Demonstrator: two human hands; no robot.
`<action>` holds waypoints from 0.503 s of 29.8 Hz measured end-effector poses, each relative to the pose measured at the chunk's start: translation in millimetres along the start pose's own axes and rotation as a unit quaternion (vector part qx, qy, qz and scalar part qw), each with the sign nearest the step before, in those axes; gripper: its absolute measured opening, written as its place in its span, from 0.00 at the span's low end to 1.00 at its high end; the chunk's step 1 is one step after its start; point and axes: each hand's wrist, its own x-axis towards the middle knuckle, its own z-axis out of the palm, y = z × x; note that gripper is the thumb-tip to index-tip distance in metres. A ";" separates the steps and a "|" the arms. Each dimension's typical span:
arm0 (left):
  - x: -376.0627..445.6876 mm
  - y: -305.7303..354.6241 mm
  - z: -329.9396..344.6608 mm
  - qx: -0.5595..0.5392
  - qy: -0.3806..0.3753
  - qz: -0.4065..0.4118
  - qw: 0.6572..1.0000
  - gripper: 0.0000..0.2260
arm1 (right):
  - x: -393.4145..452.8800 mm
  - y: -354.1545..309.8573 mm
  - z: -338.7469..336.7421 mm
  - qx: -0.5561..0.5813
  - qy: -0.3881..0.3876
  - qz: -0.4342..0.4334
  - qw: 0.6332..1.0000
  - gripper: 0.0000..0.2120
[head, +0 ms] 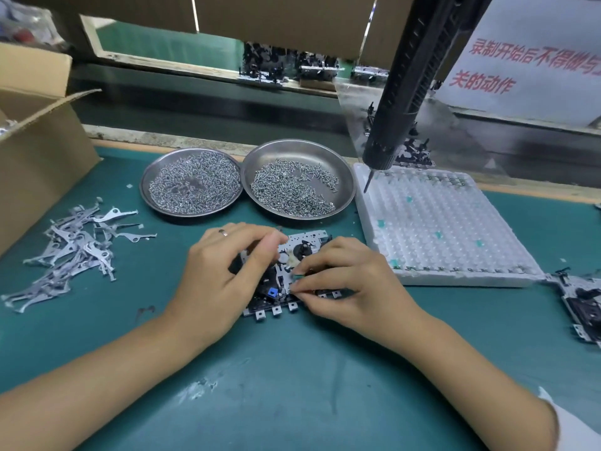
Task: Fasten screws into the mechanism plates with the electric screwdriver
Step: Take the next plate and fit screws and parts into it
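A metal mechanism plate (283,289) with black and blue parts lies on the green mat in front of me. My left hand (224,271) holds its left side, fingers curled over the top of the plate. My right hand (351,281) pinches a small part against the plate's right side. The black electric screwdriver (403,92) hangs untouched above the table at the upper right, its bit pointing down over the white tray. Two round steel dishes (192,209) (344,177) behind the plate hold several small screws.
A white foam tray (455,229) of small cells sits at right. Several grey metal levers (74,249) are piled at left beside a cardboard box (39,151). Another mechanism (582,304) lies at the right edge. A conveyor runs behind the table.
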 end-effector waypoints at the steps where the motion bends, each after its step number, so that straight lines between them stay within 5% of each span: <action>1: -1.5 0.9 0.4 0.019 -0.010 0.019 1.000 0.13 | -0.2 0.1 0.4 -0.005 0.000 -0.008 1.000 0.04; 6: -5.0 3.9 -0.5 0.062 -0.042 0.062 0.995 0.11 | 0.6 0.5 0.0 -0.010 0.006 -0.022 1.000 0.04; 15: -3.3 3.7 -4.0 0.021 -0.024 0.006 0.999 0.10 | -0.5 -0.4 0.9 0.004 -0.016 -0.006 1.000 0.04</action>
